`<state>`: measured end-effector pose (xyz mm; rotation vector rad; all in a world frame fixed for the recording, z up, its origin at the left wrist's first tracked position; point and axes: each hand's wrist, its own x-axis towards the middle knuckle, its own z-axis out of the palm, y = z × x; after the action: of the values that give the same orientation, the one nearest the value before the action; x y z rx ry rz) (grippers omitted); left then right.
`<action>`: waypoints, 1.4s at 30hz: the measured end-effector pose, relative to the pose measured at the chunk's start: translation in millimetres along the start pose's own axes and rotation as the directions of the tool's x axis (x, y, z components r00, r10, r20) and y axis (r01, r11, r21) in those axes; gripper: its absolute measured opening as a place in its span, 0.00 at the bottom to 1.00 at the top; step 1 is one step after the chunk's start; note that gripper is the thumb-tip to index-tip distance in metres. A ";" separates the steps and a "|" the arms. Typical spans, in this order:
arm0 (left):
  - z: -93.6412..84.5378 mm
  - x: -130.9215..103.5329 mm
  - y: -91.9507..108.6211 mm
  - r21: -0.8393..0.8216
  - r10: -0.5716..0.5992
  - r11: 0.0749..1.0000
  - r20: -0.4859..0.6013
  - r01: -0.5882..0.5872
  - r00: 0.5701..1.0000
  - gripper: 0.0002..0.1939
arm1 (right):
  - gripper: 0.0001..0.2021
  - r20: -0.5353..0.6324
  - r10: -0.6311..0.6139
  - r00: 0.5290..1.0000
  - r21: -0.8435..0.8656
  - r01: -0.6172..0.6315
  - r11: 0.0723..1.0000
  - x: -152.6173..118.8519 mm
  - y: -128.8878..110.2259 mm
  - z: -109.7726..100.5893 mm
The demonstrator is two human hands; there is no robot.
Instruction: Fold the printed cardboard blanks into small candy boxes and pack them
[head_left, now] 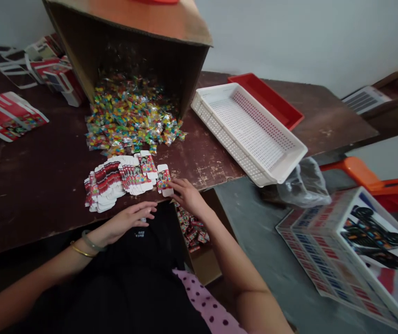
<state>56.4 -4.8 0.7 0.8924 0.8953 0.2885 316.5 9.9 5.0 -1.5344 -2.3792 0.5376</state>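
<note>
Head view: right hand (187, 197) touches the carton (163, 179) right of the stack (115, 178), grip closure indeterminable; left hand (129, 220), grip open, nearside of the stack; pickup apparently in progress, requiring a pinch.

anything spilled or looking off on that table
Colourful wrapped pieces spill from the open cardboard box onto the table, perhaps deliberately. The white basket looks askew, one corner jutting past the table's edge. The tabletop is scuffed.

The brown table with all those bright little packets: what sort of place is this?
Probably a small packing workshop: colourful clear-wrapped packets spill from a large cardboard box, small printed cartons lie in overlapping rows beside them, and a lower box holds many more small printed pieces.
</note>
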 end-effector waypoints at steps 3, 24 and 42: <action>-6.0 5.3 1.1 -0.043 -0.038 0.998 -0.008 0.037 0.999 0.24 | 0.23 0.095 -0.061 0.994 -0.233 0.082 0.969 34.4 7.7 17.5; 6.5 61.3 4.9 -0.460 0.150 0.869 -0.111 -0.184 0.982 0.14 | 0.12 -0.393 0.246 0.886 0.494 -0.022 0.869 -15.6 -38.7 37.4; -5.6 19.2 9.7 -0.062 0.353 0.929 -0.161 -0.366 0.922 0.30 | 0.14 -0.318 -0.030 0.948 0.294 0.129 0.947 -13.1 -73.8 31.9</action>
<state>65.1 15.0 -4.1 0.9579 0.8422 0.7169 248.6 -34.9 8.6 -1.2710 -1.9982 0.5739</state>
